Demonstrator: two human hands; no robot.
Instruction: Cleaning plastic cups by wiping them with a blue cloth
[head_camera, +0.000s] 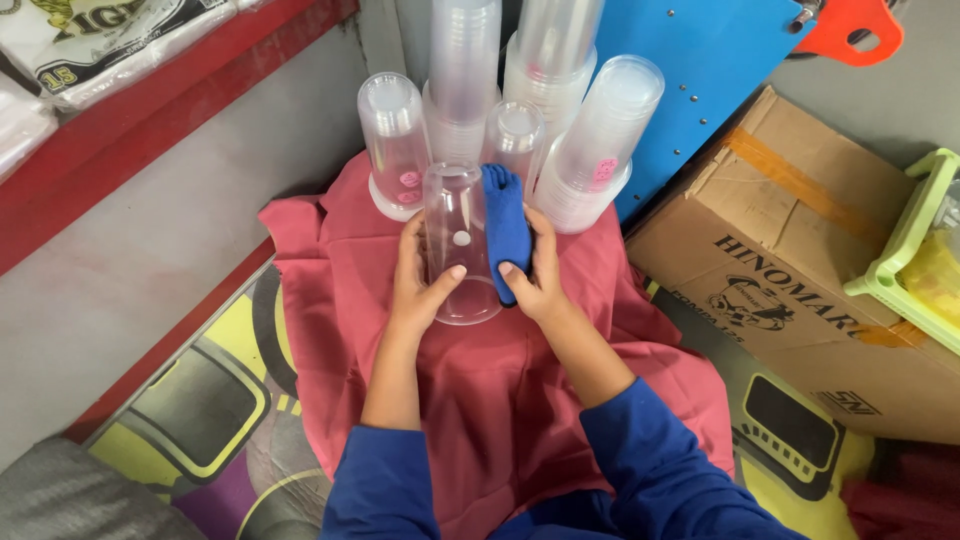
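Grey flooring with a patterned mat (200, 410) was recorded beneath one red cloth (500, 400), which was spread out before the person. One clear plastic jar (458, 245) was held mouth toward the camera over the cloth. It was gripped by the left hand (418, 285), whose thumb was laid across the wall near the rim. One blue rag (506, 228) was pressed against the jar's right side by the right hand (540, 275), whose fingers were curled around it. Five stacks of clear containers (590, 140) were counted standing just behind the jar. One cardboard box (800, 270) was noted at the right, with one pale green basket (910, 260) beside it.
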